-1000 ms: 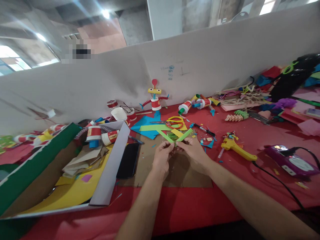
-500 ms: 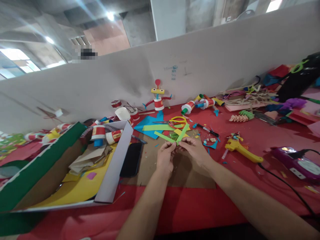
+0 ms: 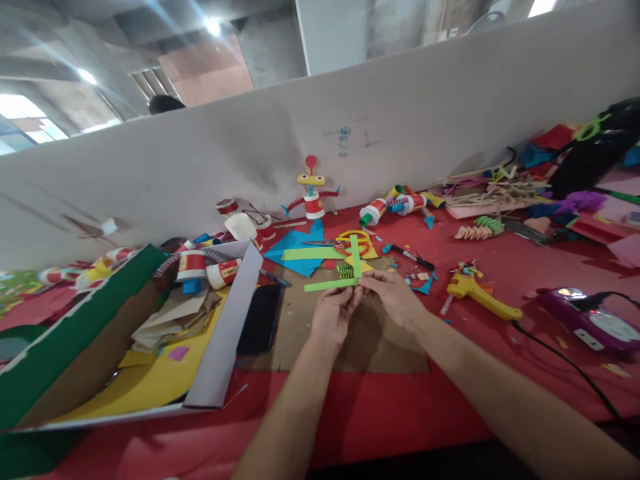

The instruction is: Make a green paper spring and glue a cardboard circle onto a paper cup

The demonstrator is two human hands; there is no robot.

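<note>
The left hand (image 3: pixel 331 315) and right hand (image 3: pixel 393 293) pinch the green strips (image 3: pixel 327 286) near their corner, in the middle of the frame. The strips just made a V; now they look turned, one pointing up and one pointing left. So the work seems to be at that corner. A zigzag green spring (image 3: pixel 345 271) shows just above the left-pointing strip.
</note>
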